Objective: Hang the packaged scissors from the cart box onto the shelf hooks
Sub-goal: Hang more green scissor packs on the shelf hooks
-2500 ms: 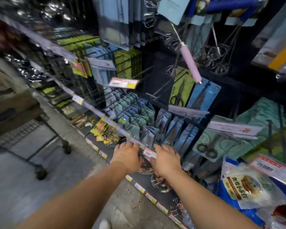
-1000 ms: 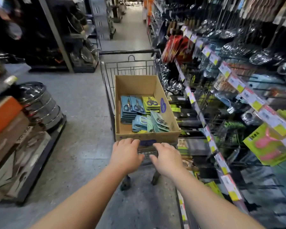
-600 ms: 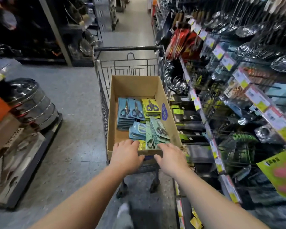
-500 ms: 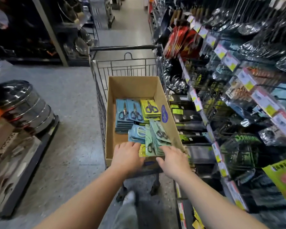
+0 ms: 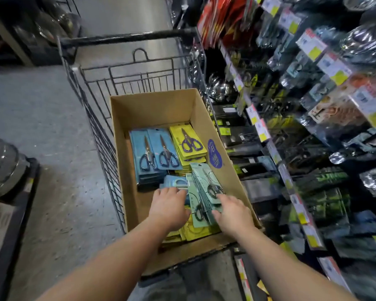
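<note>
A: Where are the packaged scissors at this point?

B: All in the cardboard box (image 5: 161,107) that sits in the wire cart (image 5: 91,101). Two blue packs (image 5: 153,153) lie flat side by side on a stack at the far left, a yellow stack (image 5: 188,141) beside them, and a bundle of mint-green packs (image 5: 206,192) stands on edge nearer the person, leaning against the box's right wall. More yellow packs (image 5: 195,232) lie flat beneath the hands.

A: And the hands?

B: Both are down in the box, apart, one on each side of the green bundle. The left hand (image 5: 168,208) lies over the flat packs with fingers spread, its fingertips by a light-blue pack (image 5: 175,183). The right hand (image 5: 231,211) has straight fingers laid against the bundle's right face. Neither is closed around anything that I can see; the thumbs are hidden, so I cannot tell whether a pinch has begun.

A: Why flank it like that?

B: I'd judge it's to gather several green packs at once; standing on edge, they can be squeezed between two palms and lifted together.

A: And the shelf hooks?

B: The shelving (image 5: 313,127) runs along the right, just beside the cart, crowded with hanging goods and price tags (image 5: 258,127). It is blurred, so I cannot pick out a free hook. Nothing from the box is hung yet in this view.
</note>
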{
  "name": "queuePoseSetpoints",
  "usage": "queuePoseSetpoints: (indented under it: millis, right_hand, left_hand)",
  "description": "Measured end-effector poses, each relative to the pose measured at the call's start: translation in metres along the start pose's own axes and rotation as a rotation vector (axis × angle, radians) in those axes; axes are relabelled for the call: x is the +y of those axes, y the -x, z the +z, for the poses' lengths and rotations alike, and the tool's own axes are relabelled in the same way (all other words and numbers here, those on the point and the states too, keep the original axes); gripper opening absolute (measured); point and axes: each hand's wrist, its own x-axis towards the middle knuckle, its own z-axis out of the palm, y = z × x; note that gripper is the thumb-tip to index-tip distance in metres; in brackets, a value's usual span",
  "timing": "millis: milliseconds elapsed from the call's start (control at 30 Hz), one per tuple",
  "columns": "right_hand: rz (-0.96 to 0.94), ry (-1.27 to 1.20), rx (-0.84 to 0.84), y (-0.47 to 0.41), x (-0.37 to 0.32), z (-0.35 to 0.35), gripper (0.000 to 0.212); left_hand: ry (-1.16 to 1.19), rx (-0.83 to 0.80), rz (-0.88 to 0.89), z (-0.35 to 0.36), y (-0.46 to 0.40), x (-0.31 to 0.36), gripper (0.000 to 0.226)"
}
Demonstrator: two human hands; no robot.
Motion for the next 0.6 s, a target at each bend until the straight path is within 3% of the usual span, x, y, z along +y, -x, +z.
queuePoseSetpoints:
  millis: [367,467,600]
  right_hand:
    - [0.068,-0.043,-0.107,-0.066,-0.006,0.023,0.081]
    - [0.048,-0.076,-0.095,-0.07,-0.002,0.027,0.079]
    - [-0.013,-0.144,-0.126,-0.068,0.007,0.03,0.076]
  left_hand:
    - [0.095,-0.168,-0.054,0.017,-0.066,0.005,0.06]
    - [0.334,-0.223,-0.129,0.027,-0.082,0.012,0.062]
    - [0.978,-0.299,-0.414,0.035,-0.095,0.031,0.052]
